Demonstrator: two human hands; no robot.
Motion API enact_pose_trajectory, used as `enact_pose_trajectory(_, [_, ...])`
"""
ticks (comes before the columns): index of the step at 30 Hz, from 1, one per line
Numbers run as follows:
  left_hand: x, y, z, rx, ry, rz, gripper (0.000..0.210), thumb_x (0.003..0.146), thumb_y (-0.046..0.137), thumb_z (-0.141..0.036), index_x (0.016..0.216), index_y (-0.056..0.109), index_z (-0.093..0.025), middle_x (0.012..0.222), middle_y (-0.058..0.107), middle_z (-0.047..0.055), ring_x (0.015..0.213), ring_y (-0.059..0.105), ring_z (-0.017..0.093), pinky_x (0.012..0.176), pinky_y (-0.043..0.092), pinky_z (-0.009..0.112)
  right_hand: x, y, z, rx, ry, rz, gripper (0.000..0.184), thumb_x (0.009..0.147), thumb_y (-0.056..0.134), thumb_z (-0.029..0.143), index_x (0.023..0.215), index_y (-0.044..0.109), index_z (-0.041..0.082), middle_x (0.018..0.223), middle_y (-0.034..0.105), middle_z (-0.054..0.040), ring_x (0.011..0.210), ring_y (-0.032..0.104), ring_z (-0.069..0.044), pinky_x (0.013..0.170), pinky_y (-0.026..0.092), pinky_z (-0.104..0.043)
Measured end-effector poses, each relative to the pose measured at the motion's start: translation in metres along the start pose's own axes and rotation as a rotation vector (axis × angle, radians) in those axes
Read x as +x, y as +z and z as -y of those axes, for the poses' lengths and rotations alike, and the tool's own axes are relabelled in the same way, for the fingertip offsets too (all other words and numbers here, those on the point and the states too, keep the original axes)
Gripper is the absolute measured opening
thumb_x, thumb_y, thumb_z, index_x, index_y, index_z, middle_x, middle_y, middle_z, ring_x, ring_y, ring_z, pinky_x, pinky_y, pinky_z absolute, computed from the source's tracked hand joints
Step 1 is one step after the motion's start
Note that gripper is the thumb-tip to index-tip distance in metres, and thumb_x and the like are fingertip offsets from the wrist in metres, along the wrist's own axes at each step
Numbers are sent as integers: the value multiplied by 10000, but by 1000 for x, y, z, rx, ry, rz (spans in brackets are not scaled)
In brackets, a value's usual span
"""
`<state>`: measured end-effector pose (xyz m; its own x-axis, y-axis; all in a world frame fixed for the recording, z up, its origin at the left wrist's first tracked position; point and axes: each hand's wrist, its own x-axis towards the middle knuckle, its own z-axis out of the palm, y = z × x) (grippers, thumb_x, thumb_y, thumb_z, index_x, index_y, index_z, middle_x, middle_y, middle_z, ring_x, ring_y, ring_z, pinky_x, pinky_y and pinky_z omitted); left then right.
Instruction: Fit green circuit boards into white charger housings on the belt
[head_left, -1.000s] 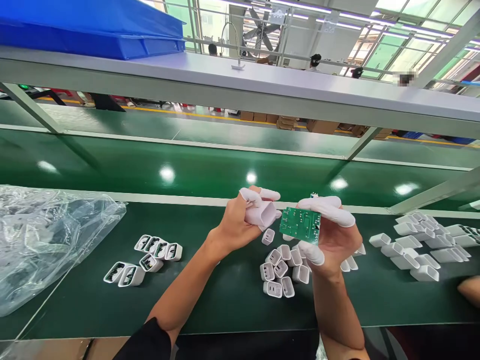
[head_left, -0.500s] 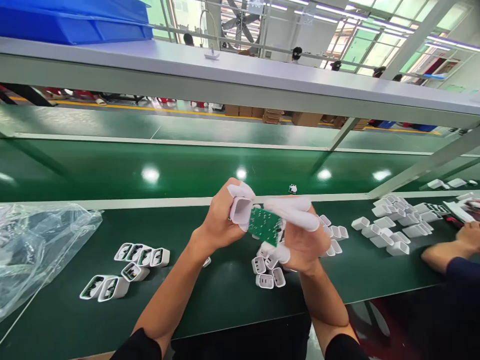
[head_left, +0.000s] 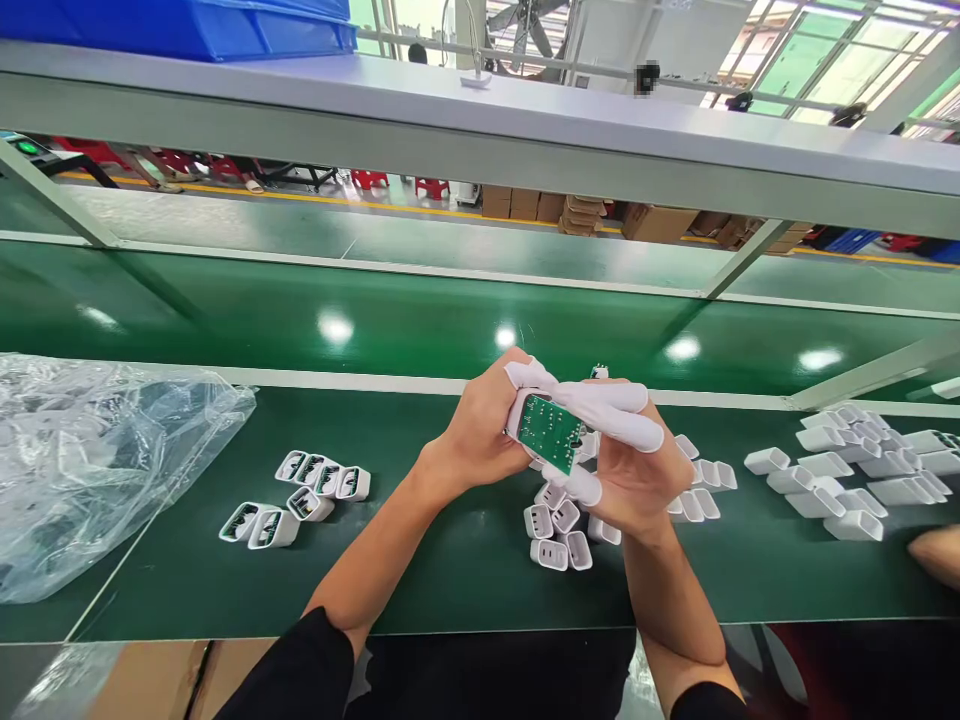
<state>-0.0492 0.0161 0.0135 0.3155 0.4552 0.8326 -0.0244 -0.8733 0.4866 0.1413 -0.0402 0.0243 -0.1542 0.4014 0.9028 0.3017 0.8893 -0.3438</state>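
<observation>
My left hand (head_left: 487, 425), with white finger covers, is closed around a white plastic charger housing (head_left: 513, 415). A green circuit board (head_left: 550, 432) sits partly inside the housing's open end, its soldered face turned up toward me. My right hand (head_left: 630, 450), also in white finger covers, grips the board's outer end between thumb and fingers. Below my hands stands a cluster of white housings (head_left: 551, 555), some showing slots. To the left are several housings with boards in them (head_left: 274, 528).
Stacks of white housings (head_left: 855, 525) stand at the right, near a co-worker's arm (head_left: 936, 552). Clear plastic sheeting (head_left: 90, 470) covers the table's left end. A long shelf (head_left: 420, 110) with a blue bin (head_left: 277, 35) spans the back. One small part (head_left: 600, 371) lies beyond my right hand.
The board has moved left into the mouth of the housing, and my hands have come together. The view has shifted, so the table's contents sit differently in the picture.
</observation>
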Motion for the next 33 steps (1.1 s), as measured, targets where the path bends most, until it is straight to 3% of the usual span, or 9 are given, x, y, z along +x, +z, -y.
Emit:
enact_pose_trajectory(11, [3,0,-1,8,11,3,243,967,773,-241,1142,606,-257,994,637,27,817,577,185,701,476,309,1,-1,1,-1,0,5,756,913,973,310,1607,683,386,1299,830,-104,1109,820,-340,831,736,-543])
enact_pose_trajectory(24, [2,4,2,52,65,-33,269,932,776,-223,1094,563,-254,959,585,-4,741,515,143,630,413,275,3,1,1,-64,5,32,736,944,931,239,1623,675,360,1360,817,-108,1133,808,-335,806,709,-514])
enact_pose_trajectory(26, [1,6,-1,33,-13,-35,304,917,817,-244,1091,568,-252,944,589,-18,720,501,126,621,394,267,6,1,3,-121,26,51,728,943,935,248,1615,680,356,1393,805,-112,1157,794,-342,868,711,-545])
enact_pose_trajectory(28, [0,7,-8,-66,-209,-21,351,916,872,-298,1099,575,-255,913,594,-36,703,496,113,624,402,260,9,-1,4,-165,54,76,736,946,934,285,1628,666,349,1454,777,-120,1238,771,-363,970,710,-591])
enact_pose_trajectory(31, [1,4,-21,-400,-583,29,417,924,915,-396,1093,560,-261,850,554,-62,678,510,103,630,458,252,12,-9,4,-155,82,128,802,948,917,326,1686,604,336,1556,719,-130,1378,718,-395,1102,681,-642])
enact_pose_trajectory(33, [5,0,-27,-631,-741,86,450,907,939,-413,1059,546,-257,814,513,-73,666,546,104,636,495,255,13,-16,4,-143,83,176,867,940,919,319,1726,553,340,1591,695,-128,1426,693,-402,1141,666,-650])
